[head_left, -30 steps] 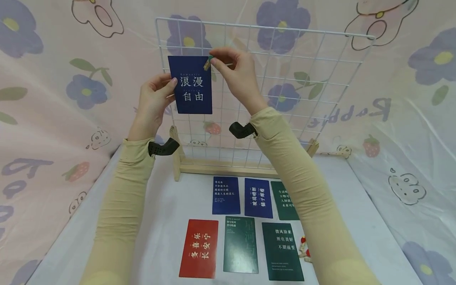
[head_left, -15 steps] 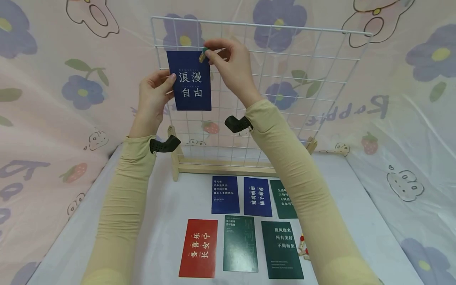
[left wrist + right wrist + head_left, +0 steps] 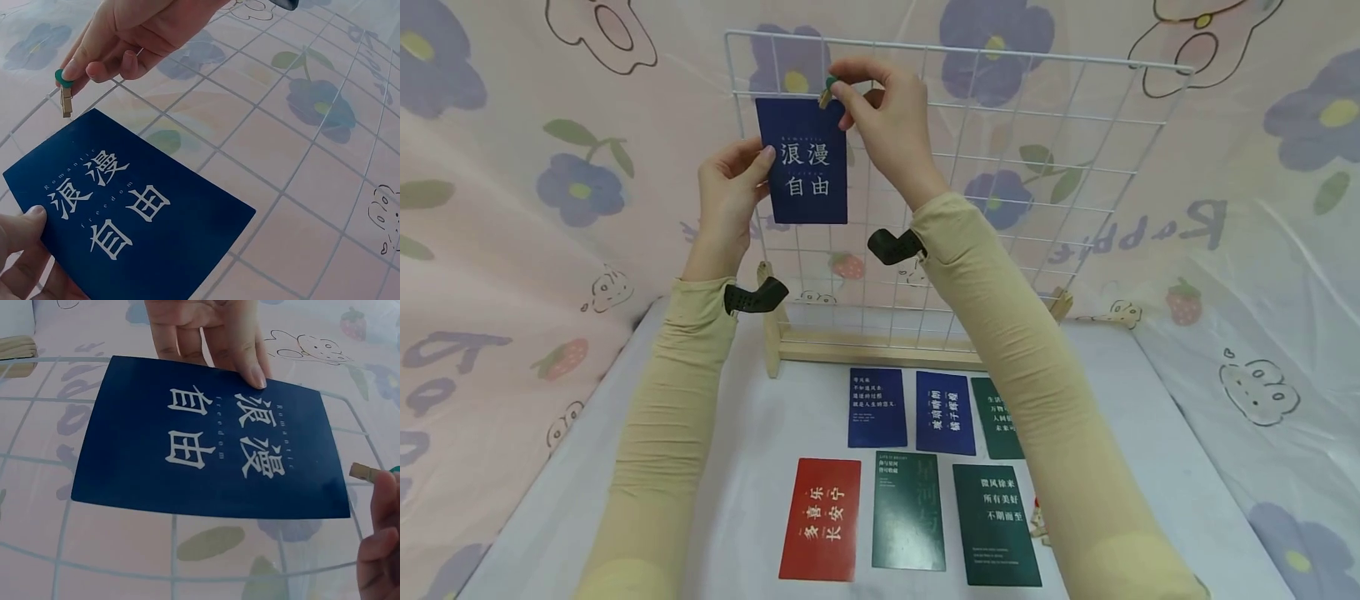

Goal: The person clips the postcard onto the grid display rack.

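Observation:
My left hand (image 3: 730, 192) pinches the left edge of a dark blue card (image 3: 805, 192) with white characters, thumb on its face. The card stands against the upper left of a white wire grid (image 3: 992, 150). Above the card's top edge, my right hand (image 3: 887, 117) pinches a small wooden clothespin (image 3: 825, 98) with a green button on it. In the left wrist view the clothespin (image 3: 66, 103) is just off the card's top corner, beside a grid wire. The right wrist view also has a small gap between the clothespin (image 3: 364, 472) and the card (image 3: 206, 437).
The grid stands in a wooden base (image 3: 880, 354) on a white tabletop (image 3: 737, 500). In front lie a red card (image 3: 820, 521), blue cards (image 3: 877, 408) and green cards (image 3: 908, 512). More clothespins (image 3: 1039, 525) lie partly behind my right forearm. A patterned cloth (image 3: 475, 250) hangs behind.
Both hands have risen a little, the card with them. The clothespin has gone from overlapping the card's top right corner to just above its top edge.

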### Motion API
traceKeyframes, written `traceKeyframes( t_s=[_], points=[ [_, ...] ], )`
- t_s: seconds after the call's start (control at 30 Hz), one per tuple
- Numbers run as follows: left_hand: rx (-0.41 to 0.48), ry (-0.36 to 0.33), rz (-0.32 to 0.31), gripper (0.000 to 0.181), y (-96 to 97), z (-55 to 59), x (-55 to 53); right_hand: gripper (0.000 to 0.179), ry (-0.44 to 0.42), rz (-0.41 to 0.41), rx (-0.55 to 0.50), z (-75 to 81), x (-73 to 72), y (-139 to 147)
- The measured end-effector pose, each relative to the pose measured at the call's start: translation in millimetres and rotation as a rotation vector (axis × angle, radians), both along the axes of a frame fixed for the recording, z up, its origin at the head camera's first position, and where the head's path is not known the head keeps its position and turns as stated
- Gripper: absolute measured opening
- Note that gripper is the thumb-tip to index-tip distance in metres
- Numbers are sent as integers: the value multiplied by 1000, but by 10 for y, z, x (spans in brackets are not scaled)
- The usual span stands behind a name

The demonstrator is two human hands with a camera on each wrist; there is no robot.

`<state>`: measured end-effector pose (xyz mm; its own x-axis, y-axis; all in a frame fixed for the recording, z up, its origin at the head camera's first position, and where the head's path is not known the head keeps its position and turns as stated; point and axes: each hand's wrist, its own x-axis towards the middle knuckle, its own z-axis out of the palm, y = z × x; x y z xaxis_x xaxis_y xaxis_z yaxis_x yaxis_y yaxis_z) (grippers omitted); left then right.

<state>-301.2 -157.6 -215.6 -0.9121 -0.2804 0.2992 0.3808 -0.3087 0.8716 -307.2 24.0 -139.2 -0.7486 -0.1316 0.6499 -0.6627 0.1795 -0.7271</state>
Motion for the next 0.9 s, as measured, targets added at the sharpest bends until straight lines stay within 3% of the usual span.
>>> traceKeyframes(
  t_s=[0.2,0.47,0.63,0.9],
  points=[
    [-16,13,22,14,-9,17,-22,16,9,15,-54,-7,11,-35],
    [52,7,-9,14,-11,27,-40,15,14,38,-134,-35,-11,-52],
    [67,7,-18,17,-9,28,-39,15,30,24,-129,-27,-13,-69],
    [26,-5,22,19,23,84,-52,15,60,-31,-86,-11,-4,-102]
  ],
)
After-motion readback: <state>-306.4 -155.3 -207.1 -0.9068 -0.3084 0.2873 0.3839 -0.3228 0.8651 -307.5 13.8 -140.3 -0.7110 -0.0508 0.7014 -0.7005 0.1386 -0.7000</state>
